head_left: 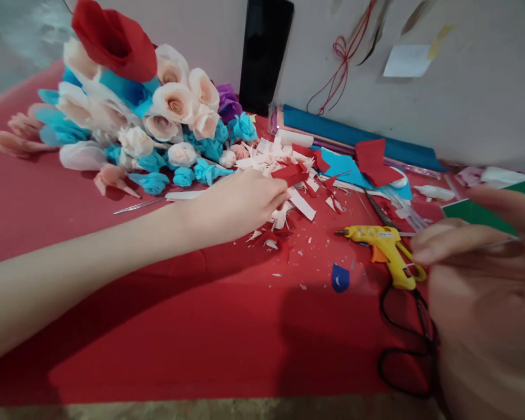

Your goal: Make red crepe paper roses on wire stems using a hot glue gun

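My left hand (245, 201) reaches into a pile of white and red paper scraps (304, 201). Its fingers are curled and pressed together on the scraps, with a red paper strip (291, 173) at their edge. Close to the camera on the right, my blurred right hand (485, 274) has its fingers bent around a thin wire-like stick (503, 242). Just left of that hand lies a yellow glue gun (387, 245), its nozzle pointing left. A small blue scrap (340, 278) is below the nozzle.
Paper flowers (175, 105) in white, blue, peach and red are heaped at the back left. A dark phone-like slab (266, 55) leans on the wall beside rolled blue paper (354, 137). A black cord (405, 350) loops at the front right of the red table (192, 338).
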`<state>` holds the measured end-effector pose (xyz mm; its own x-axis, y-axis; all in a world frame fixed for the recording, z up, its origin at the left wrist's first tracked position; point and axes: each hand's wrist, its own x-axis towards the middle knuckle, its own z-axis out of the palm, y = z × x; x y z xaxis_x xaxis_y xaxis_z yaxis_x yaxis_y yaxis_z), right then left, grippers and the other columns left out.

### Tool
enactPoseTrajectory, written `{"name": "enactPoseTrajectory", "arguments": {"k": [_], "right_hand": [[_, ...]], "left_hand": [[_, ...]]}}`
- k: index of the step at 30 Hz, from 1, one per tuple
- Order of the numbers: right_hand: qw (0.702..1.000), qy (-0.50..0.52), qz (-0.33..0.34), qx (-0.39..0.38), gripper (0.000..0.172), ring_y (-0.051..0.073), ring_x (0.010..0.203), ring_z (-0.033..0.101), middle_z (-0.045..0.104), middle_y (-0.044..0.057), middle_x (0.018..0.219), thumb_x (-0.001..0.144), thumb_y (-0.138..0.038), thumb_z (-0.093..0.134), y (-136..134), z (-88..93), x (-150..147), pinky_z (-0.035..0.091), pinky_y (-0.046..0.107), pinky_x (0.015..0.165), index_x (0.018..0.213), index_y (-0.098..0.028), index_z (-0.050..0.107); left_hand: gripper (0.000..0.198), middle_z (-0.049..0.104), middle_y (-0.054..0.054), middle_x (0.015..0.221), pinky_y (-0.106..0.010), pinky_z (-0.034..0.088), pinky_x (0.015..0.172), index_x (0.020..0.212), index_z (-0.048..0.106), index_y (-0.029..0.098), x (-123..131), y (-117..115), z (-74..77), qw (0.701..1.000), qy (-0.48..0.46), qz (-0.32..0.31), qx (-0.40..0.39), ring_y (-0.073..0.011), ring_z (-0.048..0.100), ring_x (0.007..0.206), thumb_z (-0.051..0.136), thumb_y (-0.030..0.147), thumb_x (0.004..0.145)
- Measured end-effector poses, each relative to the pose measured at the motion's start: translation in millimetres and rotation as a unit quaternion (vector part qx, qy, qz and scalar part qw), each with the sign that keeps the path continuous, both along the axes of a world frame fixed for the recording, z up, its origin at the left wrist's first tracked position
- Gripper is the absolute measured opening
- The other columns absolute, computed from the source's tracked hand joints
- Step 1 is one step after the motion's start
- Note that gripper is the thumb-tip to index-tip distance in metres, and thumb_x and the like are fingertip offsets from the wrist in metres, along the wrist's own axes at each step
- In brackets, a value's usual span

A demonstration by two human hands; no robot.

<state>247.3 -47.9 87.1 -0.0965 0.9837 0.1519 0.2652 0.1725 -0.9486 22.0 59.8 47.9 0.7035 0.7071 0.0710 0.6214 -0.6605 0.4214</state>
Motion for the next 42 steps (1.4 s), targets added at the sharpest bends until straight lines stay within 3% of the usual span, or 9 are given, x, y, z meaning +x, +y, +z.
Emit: {"name": "enactPoseTrajectory", "arguments": {"k": [4,6,9,12,14,18,24,36,42], "right_hand": [[0.999,0.031,-0.001,-0.02,0.041,0.021,0.065,0.06,0.063,0.007,0.071,0.088,-0.048,0.034,-3.2,-5.5,-18.0,0.048,0.038,0.059,0.107,-0.02,0.058],[0.998,0.054,0.002,-0.021,0.037,0.02,0.062,0.059,0.063,0.006,0.067,0.09,-0.042,0.033,-5.3,-10.0,-26.0,0.046,0.036,0.058,0.108,-0.021,0.058],[0.995,0.1,0.02,-0.016,0.034,0.016,0.059,0.057,0.063,0.004,0.062,0.093,-0.032,0.028,-6.8,-15.9,-31.9,0.042,0.032,0.058,0.109,-0.022,0.057],[0.988,0.14,0.056,-0.047,0.035,0.014,0.061,0.056,0.063,0.003,0.062,0.094,-0.027,0.025,-6.4,-19.9,-34.3,0.04,0.029,0.059,0.109,-0.023,0.056],[0.979,0.167,0.08,-0.081,0.036,0.013,0.06,0.055,0.063,0.002,0.063,0.095,-0.028,0.023,-6.6,-22.2,-35.8,0.04,0.028,0.058,0.11,-0.023,0.055],[0.96,0.2,0.133,-0.141,0.037,0.013,0.06,0.056,0.064,0.002,0.066,0.095,-0.032,0.021,-9.6,-27.3,-38.5,0.041,0.028,0.057,0.117,-0.026,0.05],[0.959,0.189,0.146,-0.155,0.04,0.015,0.067,0.06,0.065,0.002,0.072,0.095,-0.034,0.017,-11.0,-32.3,-37.8,0.045,0.031,0.067,0.122,-0.028,0.046],[0.966,0.175,0.125,-0.144,0.038,0.011,0.068,0.062,0.066,-0.001,0.074,0.095,-0.037,0.02,-10.4,-27.8,-36.8,0.046,0.026,0.074,0.124,-0.03,0.043],[0.962,0.179,0.135,-0.153,0.039,0.013,0.069,0.062,0.066,-0.002,0.073,0.095,-0.038,0.018,-8.6,-28.7,-36.7,0.046,0.031,0.076,0.127,-0.033,0.039]], "left_hand": [[0.02,0.062,-0.007,0.097,-0.04,0.037,0.087,0.093,0.059,0.015,-3.0,5.0,-10.8,0.995,0.042,-0.057,0.064,-0.0226,0.055,0.094,0.045,0.024,0.082],[0.023,0.063,-0.004,0.097,-0.044,0.031,0.096,0.095,0.062,0.019,-2.5,4.4,-13.0,0.993,0.02,-0.086,0.075,-0.0219,0.055,0.098,0.045,0.03,0.084],[0.025,0.067,-0.001,0.087,-0.033,0.042,0.086,0.097,0.063,0.021,0.2,0.2,-11.3,0.995,-0.056,-0.077,0.036,-0.0157,0.06,0.083,0.04,0.024,0.086],[0.04,0.059,-0.003,0.115,-0.025,0.047,0.08,0.121,0.048,0.02,4.3,-7.3,-6.1,0.985,-0.167,-0.049,-0.011,-0.0149,0.059,0.093,0.048,0.017,0.081],[0.048,0.053,-0.003,0.125,-0.025,0.045,0.088,0.122,0.046,0.02,7.5,-14.3,-1.4,0.97,-0.225,-0.058,-0.07,-0.0165,0.054,0.106,0.059,0.024,0.076],[0.027,0.064,-0.002,0.107,-0.021,0.044,0.091,0.099,0.063,0.016,13.1,-29.6,7.6,0.932,-0.305,-0.078,-0.182,-0.0139,0.056,0.103,0.064,0.025,0.073],[0.009,0.068,-0.001,0.09,-0.019,0.05,0.073,0.077,0.07,0.017,15.6,-41.3,11.0,0.874,-0.369,-0.083,-0.306,-0.012,0.062,0.084,0.062,0.015,0.075],[0.011,0.07,-0.002,0.08,-0.028,0.044,0.088,0.073,0.069,0.019,13.1,-38.9,7.6,0.876,-0.36,-0.098,-0.306,-0.015,0.061,0.083,0.059,0.016,0.077],[0.015,0.065,0.0,0.075,-0.021,0.047,0.07,0.074,0.063,0.015,13.8,-41.5,7.2,0.875,-0.335,-0.071,-0.343,-0.0109,0.059,0.073,0.051,0.021,0.082]]}}
